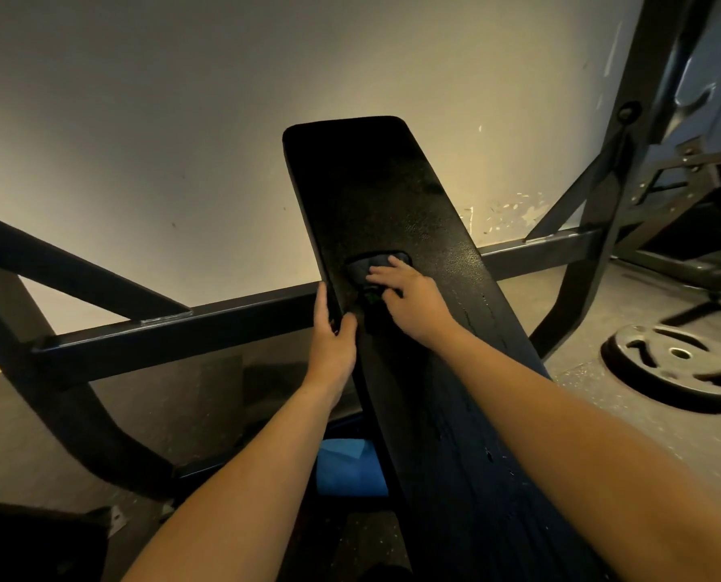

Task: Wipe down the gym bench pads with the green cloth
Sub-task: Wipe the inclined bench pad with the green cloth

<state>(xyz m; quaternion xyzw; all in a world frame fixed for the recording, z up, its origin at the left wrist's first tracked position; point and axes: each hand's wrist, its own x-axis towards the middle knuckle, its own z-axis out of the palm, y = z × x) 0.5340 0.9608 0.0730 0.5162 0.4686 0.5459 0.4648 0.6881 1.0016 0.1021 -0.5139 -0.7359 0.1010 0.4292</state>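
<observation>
the cloth (369,266) lies about midway up the long pad (363,182), flat under the right grip (400,287), whose fingers are spread and press it down. the left grip (331,333) clasps the pad's left edge just beside it, thumb on top. wiping looks under way: the near stretch shows faint streaks, perhaps damp, though the dim light leaves that unsure. the far half up to the rounded end seems left to do. no other pads are in sight.
</observation>
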